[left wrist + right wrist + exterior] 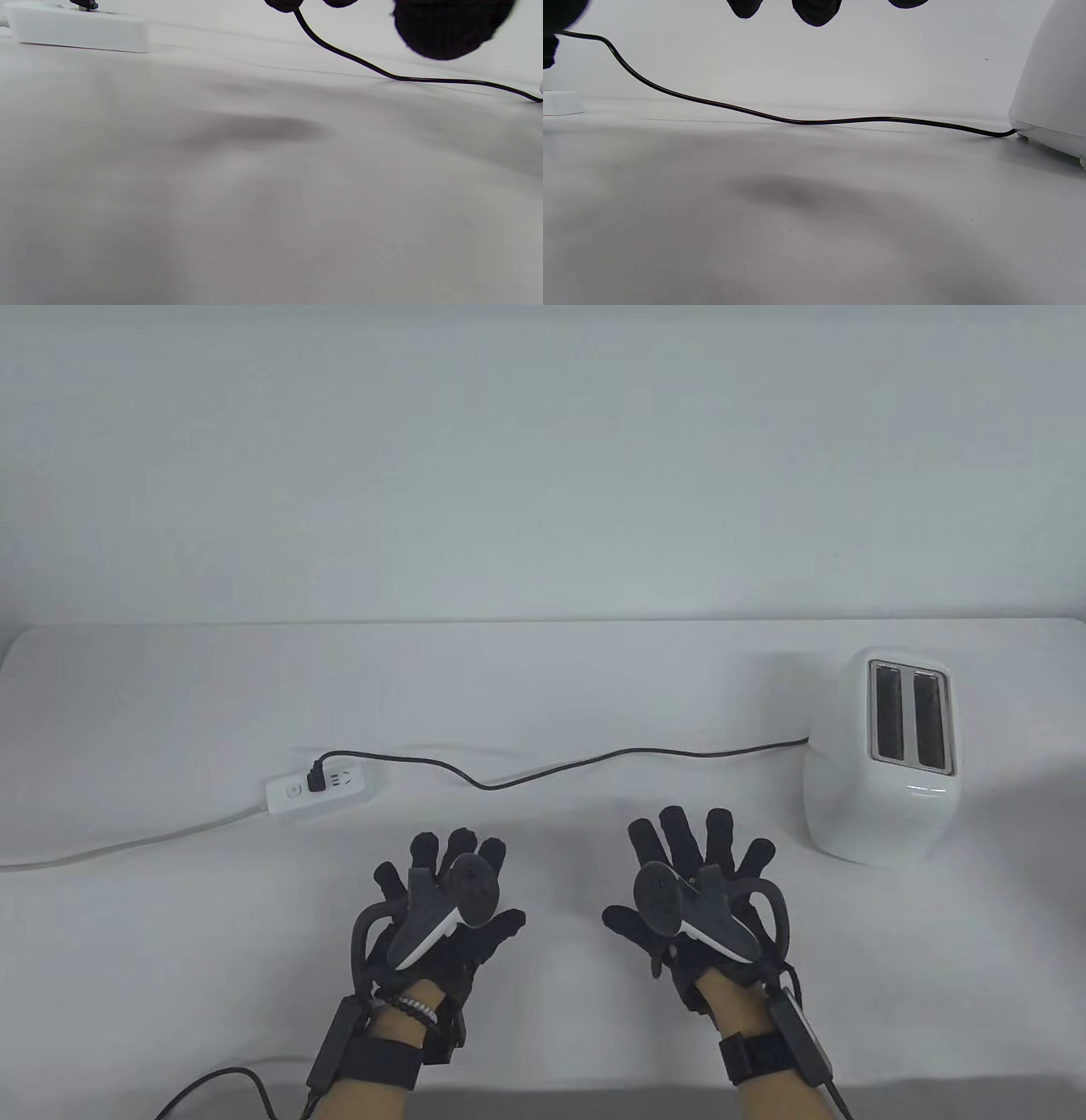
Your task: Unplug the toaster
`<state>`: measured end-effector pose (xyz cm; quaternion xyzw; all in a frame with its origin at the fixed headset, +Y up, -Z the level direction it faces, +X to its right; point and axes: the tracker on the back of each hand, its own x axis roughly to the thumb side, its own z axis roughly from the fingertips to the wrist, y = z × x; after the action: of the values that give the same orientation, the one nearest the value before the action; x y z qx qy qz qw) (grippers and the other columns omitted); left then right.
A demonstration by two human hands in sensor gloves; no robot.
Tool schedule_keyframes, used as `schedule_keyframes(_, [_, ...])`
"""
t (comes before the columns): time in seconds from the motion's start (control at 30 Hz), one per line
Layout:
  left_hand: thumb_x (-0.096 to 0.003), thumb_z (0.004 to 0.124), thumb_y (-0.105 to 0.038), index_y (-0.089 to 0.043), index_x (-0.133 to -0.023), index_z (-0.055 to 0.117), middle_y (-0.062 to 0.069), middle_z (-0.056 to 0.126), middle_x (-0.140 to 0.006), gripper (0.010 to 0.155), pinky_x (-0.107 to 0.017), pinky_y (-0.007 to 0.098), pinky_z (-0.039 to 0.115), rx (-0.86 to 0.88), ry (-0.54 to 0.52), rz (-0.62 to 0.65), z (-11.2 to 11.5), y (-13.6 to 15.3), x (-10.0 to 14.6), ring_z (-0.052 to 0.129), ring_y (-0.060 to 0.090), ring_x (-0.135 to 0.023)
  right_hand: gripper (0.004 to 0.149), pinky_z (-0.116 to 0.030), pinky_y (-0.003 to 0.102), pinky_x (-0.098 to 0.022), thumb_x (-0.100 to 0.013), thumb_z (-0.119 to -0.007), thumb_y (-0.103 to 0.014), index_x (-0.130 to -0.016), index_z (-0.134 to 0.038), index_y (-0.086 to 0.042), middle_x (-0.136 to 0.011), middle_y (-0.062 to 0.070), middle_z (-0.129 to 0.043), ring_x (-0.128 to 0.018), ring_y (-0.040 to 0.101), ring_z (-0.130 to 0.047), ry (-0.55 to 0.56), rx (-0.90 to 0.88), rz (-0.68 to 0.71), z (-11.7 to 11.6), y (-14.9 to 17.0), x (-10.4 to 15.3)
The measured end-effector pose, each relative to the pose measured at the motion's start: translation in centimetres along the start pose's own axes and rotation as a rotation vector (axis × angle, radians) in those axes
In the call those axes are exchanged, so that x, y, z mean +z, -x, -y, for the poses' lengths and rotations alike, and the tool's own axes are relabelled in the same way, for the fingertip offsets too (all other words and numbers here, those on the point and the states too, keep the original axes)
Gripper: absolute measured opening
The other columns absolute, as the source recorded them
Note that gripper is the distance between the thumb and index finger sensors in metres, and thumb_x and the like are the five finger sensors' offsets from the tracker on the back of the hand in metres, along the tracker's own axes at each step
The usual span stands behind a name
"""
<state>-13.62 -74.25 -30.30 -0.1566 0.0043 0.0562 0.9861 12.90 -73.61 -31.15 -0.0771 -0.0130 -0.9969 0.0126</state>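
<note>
A white two-slot toaster (887, 759) stands at the right of the table; its side shows in the right wrist view (1052, 93). Its black cord (551, 770) runs left across the table to a black plug (316, 776) seated in a white power strip (321, 791). The strip (80, 27), plug (85, 5) and cord (382, 72) show in the left wrist view, the cord (797, 120) also in the right wrist view. My left hand (450, 891) and right hand (700, 882) hover open, fingers spread, near the front middle, holding nothing.
The strip's white lead (127, 844) runs off the table's left edge. A black cable (221, 1082) from my left glove hangs at the front edge. A plain white wall stands behind the table.
</note>
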Motion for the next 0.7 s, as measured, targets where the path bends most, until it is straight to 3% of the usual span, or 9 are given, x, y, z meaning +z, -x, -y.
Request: schedule_keyframes(0.7, [-0.0454,0.065,-0.073,-0.058,-0.117,0.016,-0.016,0.016,-0.136,0.088,-0.088,0.07,0.018,0.067,-0.007,-0.033,-0.4,1.3,0.0,0.011,0.034,-0.129,0.103,-0.028,0.088,-0.054,-0.028,-0.066,-0.079,-0.11,-0.028,-0.029,-0.118,0.012,-0.025,-0.1,0.062,-0.025,0.028,-0.057,-0.007,0.6,0.9,0.1])
